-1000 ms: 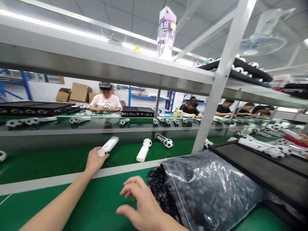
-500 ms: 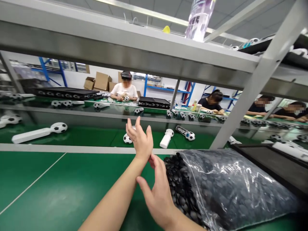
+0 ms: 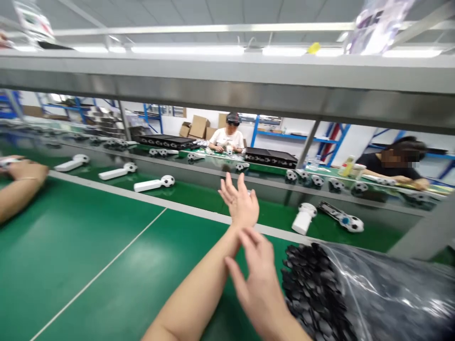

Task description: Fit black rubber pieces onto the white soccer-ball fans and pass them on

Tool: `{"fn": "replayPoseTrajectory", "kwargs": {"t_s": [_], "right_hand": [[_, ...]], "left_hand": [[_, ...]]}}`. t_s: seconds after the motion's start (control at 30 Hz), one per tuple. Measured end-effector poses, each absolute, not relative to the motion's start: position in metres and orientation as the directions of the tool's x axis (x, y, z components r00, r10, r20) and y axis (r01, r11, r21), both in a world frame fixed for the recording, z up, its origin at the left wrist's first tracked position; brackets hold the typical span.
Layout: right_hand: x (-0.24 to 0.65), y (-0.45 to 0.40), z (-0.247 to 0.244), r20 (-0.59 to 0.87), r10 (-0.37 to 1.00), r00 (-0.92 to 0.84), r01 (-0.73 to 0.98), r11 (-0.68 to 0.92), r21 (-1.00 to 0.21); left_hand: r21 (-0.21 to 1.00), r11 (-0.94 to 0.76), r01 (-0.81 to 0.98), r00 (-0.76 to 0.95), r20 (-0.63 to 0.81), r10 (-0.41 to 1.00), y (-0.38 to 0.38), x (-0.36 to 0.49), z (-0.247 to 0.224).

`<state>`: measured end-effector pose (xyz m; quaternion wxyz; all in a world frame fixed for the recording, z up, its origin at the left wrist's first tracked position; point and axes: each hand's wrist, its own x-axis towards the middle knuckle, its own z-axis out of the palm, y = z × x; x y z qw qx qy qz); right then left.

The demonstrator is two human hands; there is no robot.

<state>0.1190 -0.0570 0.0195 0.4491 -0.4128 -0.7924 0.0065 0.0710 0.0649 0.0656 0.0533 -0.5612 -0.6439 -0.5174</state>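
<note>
My left hand (image 3: 242, 204) reaches out over the edge of the green bench, its fingers spread and nothing visibly held. Close by my left wrist is my right hand (image 3: 259, 272), thumb and fingers apart; whether it touches the wrist I cannot tell. A small white bit shows behind my left fingers, mostly hidden. To the right on the green conveyor lie a white handled piece with a soccer-ball head (image 3: 304, 218) and an opened soccer-ball piece (image 3: 343, 218) with its inside showing. Beside my right hand, small black discs (image 3: 316, 289) spill from a clear plastic bag (image 3: 398, 284).
More white soccer-ball-headed handles (image 3: 154, 183) lie along the conveyor to the left. A co-worker's hand (image 3: 26, 170) rests on one at the far left. A metal shelf beam (image 3: 227, 94) crosses above. Co-workers sit across the line beside black trays (image 3: 272, 157).
The view has swung left, so the scene sits further right and a co-worker's hand has come in at the left. My hands keep nearly the same pose.
</note>
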Motion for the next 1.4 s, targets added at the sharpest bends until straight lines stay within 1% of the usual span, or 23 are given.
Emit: {"fn": "replayPoseTrajectory", "kwargs": {"t_s": [0.07,0.13,0.2,0.23,0.33,0.37,0.47,0.53,0.63,0.7,0.83,0.9,1.0,1.07,1.17,1.23,1.33,1.4], "right_hand": [[0.121,-0.053,0.016,0.725,0.659,-0.201,0.674,0.630,-0.385],[0.122,-0.051,0.014,0.716,0.647,-0.263,0.645,0.669,-0.368],[0.124,-0.049,0.014,0.694,0.653,-0.304,0.615,0.691,-0.380],[0.125,-0.049,0.014,0.687,0.669,-0.283,0.618,0.675,-0.403],[0.130,-0.045,0.018,0.653,0.743,-0.147,0.648,0.571,-0.504],[0.130,-0.045,0.018,0.641,0.757,-0.130,0.651,0.553,-0.520],[0.130,-0.047,0.018,0.627,0.756,-0.190,0.641,0.579,-0.504],[0.129,-0.049,0.018,0.621,0.750,-0.230,0.630,0.601,-0.492],[0.130,-0.049,0.021,0.632,0.756,-0.173,0.632,0.577,-0.517],[0.131,-0.048,0.023,0.637,0.758,-0.142,0.636,0.563,-0.528],[0.131,-0.051,0.021,0.593,0.768,-0.240,0.589,0.601,-0.540],[0.130,-0.051,0.022,0.603,0.764,-0.229,0.572,0.607,-0.552],[0.129,-0.052,0.024,0.618,0.772,-0.150,0.588,0.572,-0.572],[0.129,-0.054,0.024,0.601,0.780,-0.174,0.585,0.573,-0.574],[0.128,-0.055,0.024,0.572,0.779,-0.258,0.553,0.604,-0.573],[0.129,-0.053,0.025,0.587,0.781,-0.214,0.558,0.591,-0.583],[0.131,-0.050,0.026,0.612,0.780,-0.130,0.578,0.561,-0.593],[0.131,-0.051,0.025,0.603,0.777,-0.179,0.562,0.584,-0.586]], "left_hand": [[0.634,-0.156,0.758,-0.364,0.609,0.705,0.068,0.070,0.062],[0.643,-0.148,0.751,-0.363,0.590,0.721,0.070,0.069,0.059],[0.652,-0.137,0.745,-0.371,0.577,0.727,0.071,0.068,0.058],[0.658,-0.134,0.740,-0.376,0.572,0.729,0.071,0.069,0.057],[0.665,-0.149,0.731,-0.366,0.567,0.738,0.070,0.070,0.058],[0.664,-0.155,0.731,-0.359,0.568,0.741,0.070,0.070,0.058],[0.669,-0.153,0.727,-0.356,0.558,0.750,0.070,0.069,0.057],[0.693,-0.127,0.710,-0.371,0.521,0.768,0.070,0.069,0.057],[0.735,-0.087,0.672,-0.394,0.455,0.799,0.069,0.069,0.059],[0.742,-0.086,0.664,-0.394,0.446,0.804,0.070,0.069,0.061],[0.751,-0.082,0.655,-0.409,0.444,0.797,0.072,0.065,0.063],[0.753,-0.077,0.653,-0.416,0.443,0.794,0.073,0.065,0.062],[0.712,-0.105,0.694,-0.394,0.498,0.773,0.074,0.067,0.060],[0.674,-0.119,0.729,-0.385,0.547,0.743,0.074,0.067,0.058],[0.653,-0.106,0.750,-0.393,0.570,0.721,0.076,0.066,0.056],[0.636,-0.101,0.765,-0.386,0.578,0.719,0.075,0.066,0.055],[0.571,-0.110,0.813,-0.345,0.625,0.700,0.074,0.066,0.056],[0.529,-0.107,0.842,-0.319,0.647,0.693,0.072,0.066,0.057]]}}
